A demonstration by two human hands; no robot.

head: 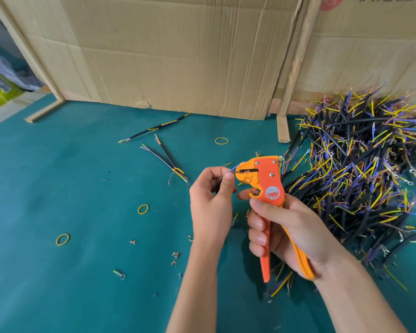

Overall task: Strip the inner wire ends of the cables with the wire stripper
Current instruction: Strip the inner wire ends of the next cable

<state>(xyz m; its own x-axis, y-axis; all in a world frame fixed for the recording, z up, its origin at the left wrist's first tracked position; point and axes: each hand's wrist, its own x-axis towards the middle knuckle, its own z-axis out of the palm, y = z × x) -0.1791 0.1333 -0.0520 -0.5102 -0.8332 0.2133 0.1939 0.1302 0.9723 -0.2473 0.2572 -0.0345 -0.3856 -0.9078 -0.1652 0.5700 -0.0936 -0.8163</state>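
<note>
My right hand (286, 227) grips the two handles of an orange wire stripper (267, 181), its jaws pointing left. My left hand (211, 191) pinches a short cable between thumb and fingers; its thin blue inner wire (233, 169) reaches into the stripper's jaws. Most of that cable is hidden inside my fist. A big heap of black cables with blue and yellow inner wires (360, 179) lies to the right of the tool on the green table (70, 188).
Three loose cables (163, 155) lie on the table left of and behind my hands. Yellow rubber bands (143, 209) and small wire scraps are scattered about. Cardboard sheets (178, 51) stand along the far edge, with a wooden post (283, 128) at the right.
</note>
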